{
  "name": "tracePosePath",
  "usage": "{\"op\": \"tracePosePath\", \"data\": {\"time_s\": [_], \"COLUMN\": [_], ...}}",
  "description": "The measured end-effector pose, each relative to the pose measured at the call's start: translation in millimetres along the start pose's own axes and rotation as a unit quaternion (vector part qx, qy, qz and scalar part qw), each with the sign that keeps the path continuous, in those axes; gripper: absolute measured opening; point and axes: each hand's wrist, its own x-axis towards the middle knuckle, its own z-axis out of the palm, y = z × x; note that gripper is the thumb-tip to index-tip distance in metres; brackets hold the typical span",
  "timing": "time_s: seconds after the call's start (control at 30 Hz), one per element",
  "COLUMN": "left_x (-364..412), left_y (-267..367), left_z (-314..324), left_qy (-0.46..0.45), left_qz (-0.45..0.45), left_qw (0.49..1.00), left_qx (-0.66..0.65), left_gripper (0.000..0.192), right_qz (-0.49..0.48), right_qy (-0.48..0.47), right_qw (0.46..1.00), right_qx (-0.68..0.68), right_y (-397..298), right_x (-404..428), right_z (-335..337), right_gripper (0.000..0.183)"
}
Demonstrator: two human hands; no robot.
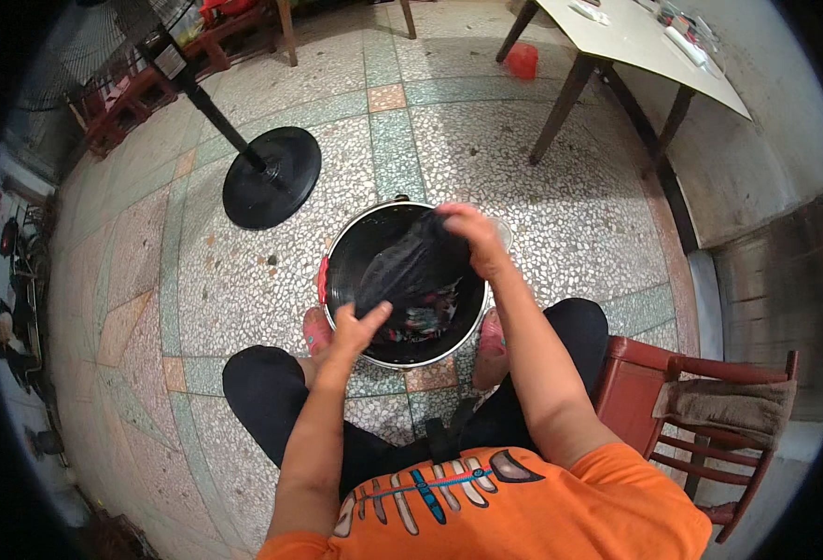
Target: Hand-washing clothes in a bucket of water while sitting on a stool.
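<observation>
A round black pot or tub [345, 245] with a pale rim and a red handle stands on the floor between the person's feet. Over its opening, a dark, thin piece of fabric or mesh [404, 262] is stretched between both hands, blurred. My right hand [478, 238] is at the upper right rim, its fingers bent around one end of the dark piece. At the lower left rim, my left hand [359, 329] has its thumb spread from the fingers, near the other end; its hold is unclear. Blurred multicoloured things [422, 315] lie inside the pot.
A black round stand base [271, 178] of a fan is at the upper left. A pale-topped table [635, 42] stands at the upper right, with a red bag or container [522, 61] beneath it. A red wooden chair [635, 385] with a brown cloth [723, 406] is at the right.
</observation>
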Motion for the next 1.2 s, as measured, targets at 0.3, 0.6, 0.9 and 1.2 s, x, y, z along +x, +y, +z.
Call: {"op": "tracePosePath", "data": {"time_s": [0.3,0.6,0.9,1.2], "left_x": [34.4,14.4,9.0,1.0], "left_y": [-41.0,-96.1,-72.8,-26.0], "left_z": [-25.4,14.8,45.6,54.2], "left_qy": [0.103,-0.103,0.025,0.041], "left_qz": [-0.109,-0.117,-0.216,-0.300], "left_qw": [0.822,0.733,0.743,0.796], "left_qx": [-0.549,-0.662,-0.633,-0.524], "left_gripper": [0.028,0.027,0.035,0.044], "right_qz": [0.154,-0.199,-0.173,-0.151], "right_qy": [-0.350,-0.167,-0.021,0.068], "right_qw": [0.876,0.895,0.902,0.882], "right_qx": [-0.295,-0.363,-0.395,-0.442], "right_y": [0.8,46.4,92.6,97.4], "right_x": [-41.3,-94.2,-67.3,-53.8], "right_z": [75.3,140.6,120.0,93.1], "right_gripper": [0.024,0.016,0.021,0.015]}}
